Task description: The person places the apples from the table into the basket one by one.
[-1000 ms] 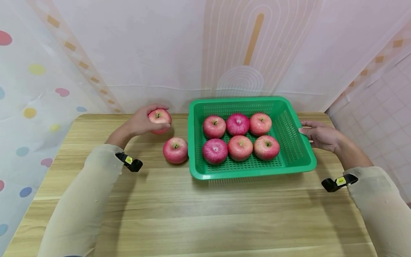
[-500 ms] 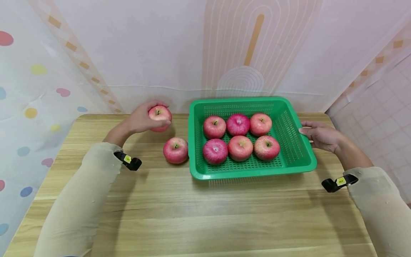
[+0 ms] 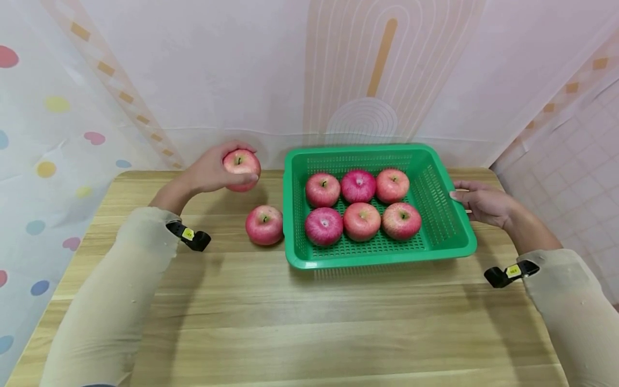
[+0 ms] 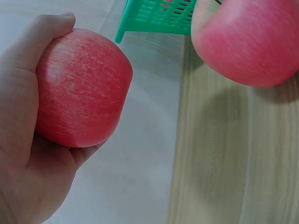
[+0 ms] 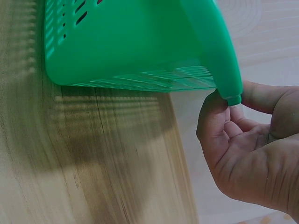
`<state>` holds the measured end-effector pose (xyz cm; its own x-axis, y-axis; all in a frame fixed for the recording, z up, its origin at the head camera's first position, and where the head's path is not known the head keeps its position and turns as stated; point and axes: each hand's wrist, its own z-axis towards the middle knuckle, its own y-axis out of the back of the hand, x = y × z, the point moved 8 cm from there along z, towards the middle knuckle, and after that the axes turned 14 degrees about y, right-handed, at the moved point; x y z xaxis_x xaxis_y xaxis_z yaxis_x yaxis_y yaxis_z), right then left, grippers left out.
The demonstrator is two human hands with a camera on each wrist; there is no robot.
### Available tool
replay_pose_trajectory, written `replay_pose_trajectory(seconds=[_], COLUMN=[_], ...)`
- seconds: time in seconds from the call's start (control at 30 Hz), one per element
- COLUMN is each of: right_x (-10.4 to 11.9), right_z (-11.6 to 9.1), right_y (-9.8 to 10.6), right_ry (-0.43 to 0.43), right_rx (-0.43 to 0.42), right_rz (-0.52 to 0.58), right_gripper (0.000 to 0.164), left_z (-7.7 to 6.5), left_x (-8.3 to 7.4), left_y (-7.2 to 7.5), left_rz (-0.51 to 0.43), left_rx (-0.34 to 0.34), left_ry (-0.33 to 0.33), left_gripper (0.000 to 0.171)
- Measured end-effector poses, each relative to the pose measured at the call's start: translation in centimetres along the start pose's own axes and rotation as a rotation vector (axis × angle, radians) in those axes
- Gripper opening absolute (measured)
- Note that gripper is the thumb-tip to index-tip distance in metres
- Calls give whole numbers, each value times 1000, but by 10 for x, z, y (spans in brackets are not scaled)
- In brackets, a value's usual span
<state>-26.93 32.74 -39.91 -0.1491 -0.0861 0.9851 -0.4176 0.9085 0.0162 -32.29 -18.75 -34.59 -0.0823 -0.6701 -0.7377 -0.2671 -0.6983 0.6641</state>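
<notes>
My left hand [image 3: 213, 171] grips a red-pink apple [image 3: 242, 170] from its left side, thumb in front and fingers behind; the left wrist view shows the same apple [image 4: 84, 88] held over the table's back edge. A second apple [image 3: 264, 225] rests on the table, just left of the green plastic basket [image 3: 382, 262]. Inside that basket several apples stand in two rows, one of them a pink apple [image 3: 362, 221] in the front row. At the basket's right end, my right hand [image 3: 486, 204] pinches the rim [image 5: 229, 70] between thumb and curled fingers.
A wood-grain table [image 3: 290, 333] carries everything, its back edge close against a patterned wall covering [image 3: 232, 70]. Black wrist cameras [image 3: 188, 235] stick out from both sleeves over the table.
My left hand has lifted the apple slightly, away from me toward the wall. The right hand, the basket and the other apples stay in place.
</notes>
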Motion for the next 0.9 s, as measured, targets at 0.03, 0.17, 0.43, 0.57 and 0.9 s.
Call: replay_pose_trajectory(seconds=[0.03, 0.17, 0.43, 0.57, 0.9], right_x=[0, 1, 1, 0, 1], right_z=[0, 1, 0, -1, -1], right_y=[0, 0, -1, 0, -1], right_ry=[1, 2, -6, 1, 17], right_rx=[1, 2, -5, -2, 8], right_rz=[2, 8, 0, 6, 3], right_gripper=[20, 20, 18, 20, 23], left_z=[0, 1, 2, 4, 4], left_x=[-2, -9, -28, -37, -53], left_y=[1, 2, 5, 5, 7], left_rz=[1, 0, -2, 9, 6], left_rx=[2, 11, 27, 30, 61], left_ry=[-3, -12, -31, -46, -38], left_gripper=[54, 57, 59, 58, 57])
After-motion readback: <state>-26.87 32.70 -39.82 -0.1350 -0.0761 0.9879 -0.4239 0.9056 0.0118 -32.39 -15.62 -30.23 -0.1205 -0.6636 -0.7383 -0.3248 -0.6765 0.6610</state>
